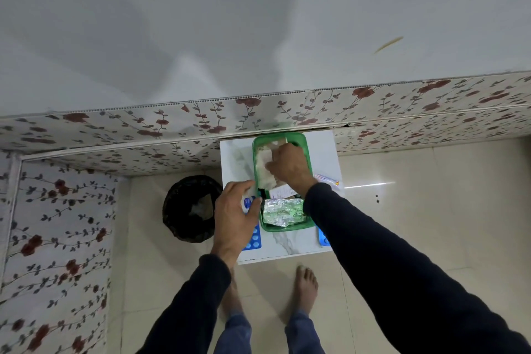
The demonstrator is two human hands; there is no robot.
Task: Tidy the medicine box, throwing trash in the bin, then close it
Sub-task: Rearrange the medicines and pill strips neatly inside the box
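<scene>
One green box sits open on your white bench; your right hand pinches white paper inside it; your left hand grips one small bottle beside it; two blue pill strips flank the box; one black bin stands on the floor, left of the bench.

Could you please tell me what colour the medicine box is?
Green; the box shows best in the head view, the only one.
</scene>
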